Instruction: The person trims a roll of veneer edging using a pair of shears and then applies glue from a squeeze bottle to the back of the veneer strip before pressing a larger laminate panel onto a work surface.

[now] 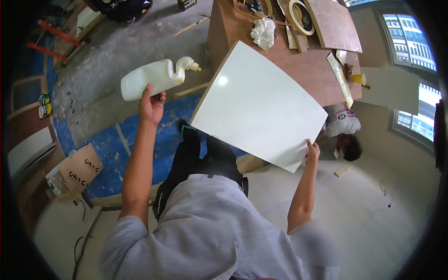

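Note:
My left hand (152, 105) is wrapped round a white plastic squeeze bottle (148, 80) with a bent neck and a yellowish nozzle. The bottle is tilted onto its side, its nozzle toward the right. With my right hand (312, 151) I grip the lower right edge of a glossy white panel (259, 105), thumb on its face. The panel's far part overlaps the edge of a brown worktable (233, 28); whether it rests there I cannot tell. Bottle and panel are apart.
On the worktable lie a crumpled white cloth (263, 33), a roll of edging tape (301, 17) and a wooden board (332, 23). A co-worker (344, 126) crouches beyond the panel at right. Blue sheeting (109, 172) covers floor at left, near a cardboard piece (81, 168).

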{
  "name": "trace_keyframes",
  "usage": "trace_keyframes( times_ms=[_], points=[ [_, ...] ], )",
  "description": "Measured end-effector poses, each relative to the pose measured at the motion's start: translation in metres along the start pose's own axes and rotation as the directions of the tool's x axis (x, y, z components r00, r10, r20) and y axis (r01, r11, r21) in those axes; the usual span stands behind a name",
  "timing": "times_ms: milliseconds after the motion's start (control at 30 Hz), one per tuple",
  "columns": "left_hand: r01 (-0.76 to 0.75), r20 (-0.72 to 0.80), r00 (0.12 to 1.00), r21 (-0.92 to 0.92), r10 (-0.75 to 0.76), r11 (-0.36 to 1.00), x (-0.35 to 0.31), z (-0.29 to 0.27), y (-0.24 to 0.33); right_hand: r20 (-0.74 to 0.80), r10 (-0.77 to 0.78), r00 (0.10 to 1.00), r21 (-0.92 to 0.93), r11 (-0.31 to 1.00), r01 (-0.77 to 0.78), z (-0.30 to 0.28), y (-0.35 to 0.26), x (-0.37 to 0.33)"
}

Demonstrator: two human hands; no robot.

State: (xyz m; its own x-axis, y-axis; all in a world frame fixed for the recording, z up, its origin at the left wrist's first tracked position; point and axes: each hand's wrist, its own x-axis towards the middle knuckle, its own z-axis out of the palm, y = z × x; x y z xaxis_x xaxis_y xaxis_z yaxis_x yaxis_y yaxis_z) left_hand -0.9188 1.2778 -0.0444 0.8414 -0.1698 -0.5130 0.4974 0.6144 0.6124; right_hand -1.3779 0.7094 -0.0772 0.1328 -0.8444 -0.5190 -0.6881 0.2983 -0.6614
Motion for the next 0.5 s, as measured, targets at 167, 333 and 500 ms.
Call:
trace_keyframes(
  times_ms=[167,333,500],
  points=[
    [-0.037,0.011,0.999,-0.04,0.038,0.998,-0.016,-0.012,0.002,0.028,-0.237,0.971,-0.167,0.957,0.238,0.026,-0.036,0.049],
    [-0.068,0.002,0.998,-0.13,0.069,0.989,-0.014,-0.012,-0.013,0.179,-0.284,0.942,-0.296,0.897,0.327,0.058,-0.103,0.041],
    [-0.207,-0.013,0.978,-0.091,0.206,0.974,-0.002,0.002,-0.038,-0.049,-0.549,0.834,-0.842,0.472,0.261,0.114,-0.162,-0.025]
  ],
)
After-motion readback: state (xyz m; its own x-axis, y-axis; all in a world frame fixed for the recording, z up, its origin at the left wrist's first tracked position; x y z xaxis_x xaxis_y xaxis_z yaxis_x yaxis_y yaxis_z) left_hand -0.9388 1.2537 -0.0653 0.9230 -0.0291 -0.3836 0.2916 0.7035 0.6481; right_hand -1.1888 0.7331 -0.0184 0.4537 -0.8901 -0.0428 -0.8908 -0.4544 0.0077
